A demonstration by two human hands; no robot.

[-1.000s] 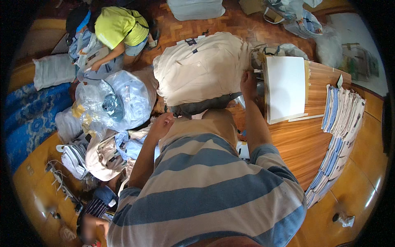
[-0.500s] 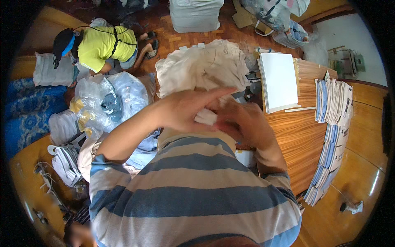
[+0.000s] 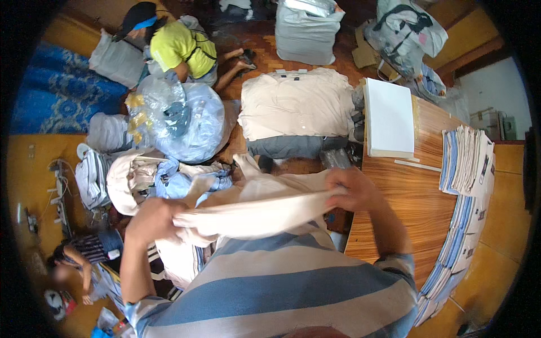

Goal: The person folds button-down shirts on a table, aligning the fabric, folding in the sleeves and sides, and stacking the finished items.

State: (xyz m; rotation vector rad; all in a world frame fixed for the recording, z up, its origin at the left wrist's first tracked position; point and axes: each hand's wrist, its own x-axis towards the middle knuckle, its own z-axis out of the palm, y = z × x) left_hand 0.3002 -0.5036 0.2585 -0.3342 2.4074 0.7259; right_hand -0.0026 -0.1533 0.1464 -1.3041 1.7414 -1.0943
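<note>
At the far left spreads a blue patterned cloth [image 3: 67, 96]; below it, a co-worker in a dark striped top [image 3: 93, 248] leans over, near a pile of white and grey garments [image 3: 93, 181]; next come clear plastic bags [image 3: 197, 127] with light-blue contents, and behind them a co-worker in a yellow shirt [image 3: 180, 53]; the left hand [image 3: 155, 218] is closed on one end of a beige garment [image 3: 253, 214], which stretches, partly blurred, in front of the wearer's striped shirt [image 3: 270, 281]; beyond it, a stack of flat beige garments [image 3: 296, 107] lies over dark grey cloth [image 3: 298, 147]; the right hand [image 3: 354, 188] grips the garment's other end, beside a wood-grain tabletop [image 3: 406, 197]; on that rest a white sheet [image 3: 390, 115] and, along its right edge, a row of folded beige and blue garments [image 3: 465, 163].
</note>
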